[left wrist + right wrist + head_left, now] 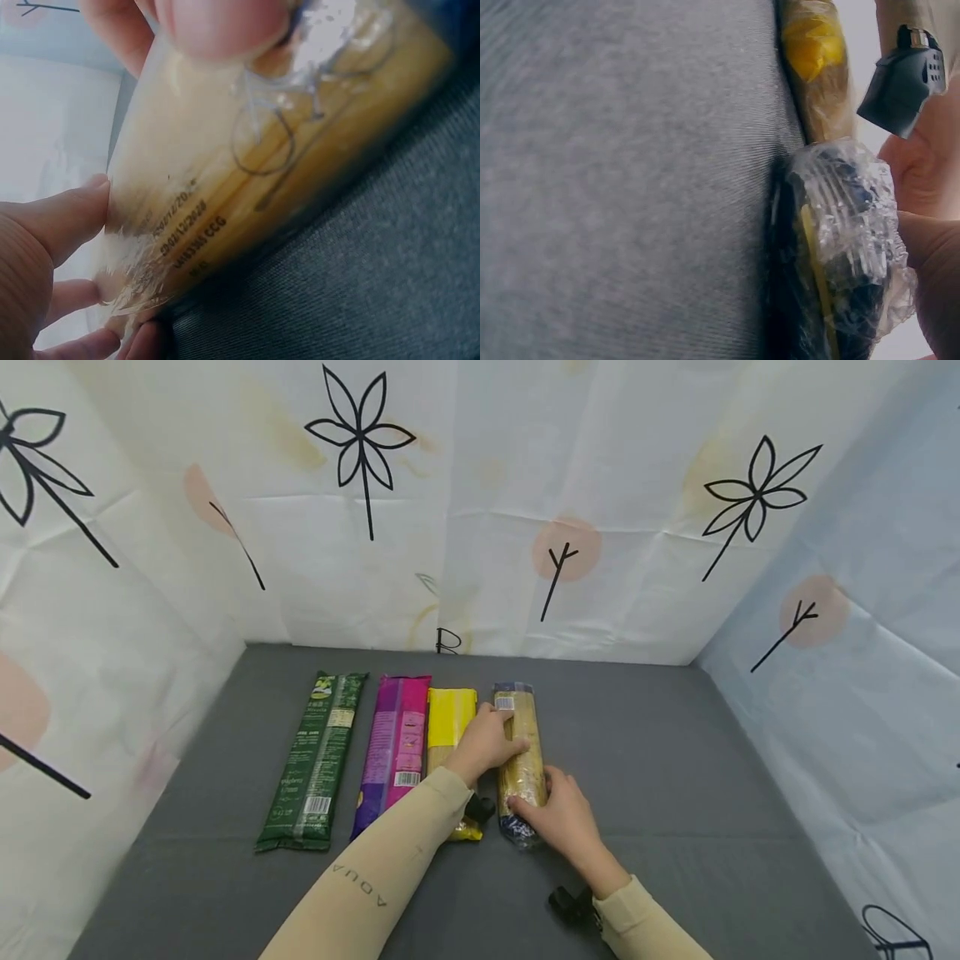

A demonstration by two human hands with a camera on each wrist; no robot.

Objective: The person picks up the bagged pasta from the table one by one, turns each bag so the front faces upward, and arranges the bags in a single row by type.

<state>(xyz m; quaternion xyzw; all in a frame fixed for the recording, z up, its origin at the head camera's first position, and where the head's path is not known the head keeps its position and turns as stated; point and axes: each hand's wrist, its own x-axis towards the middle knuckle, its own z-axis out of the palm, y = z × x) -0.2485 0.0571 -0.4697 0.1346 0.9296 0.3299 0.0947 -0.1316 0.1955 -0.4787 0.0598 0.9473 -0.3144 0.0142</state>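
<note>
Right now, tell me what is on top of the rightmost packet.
The left hand grips the rightmost packet from above; the right hand partly overlaps its lower end. A barcode label shows; the surface beneath both hands is covered.

Hands (491, 742) bare. Behind them, cream sleeves (367, 877) to the wrists; left one bears dark capital lettering (358, 887). Black device (572, 906) at each wrist.

Downward head view, close wrist views, packet (527, 781) shared
</note>
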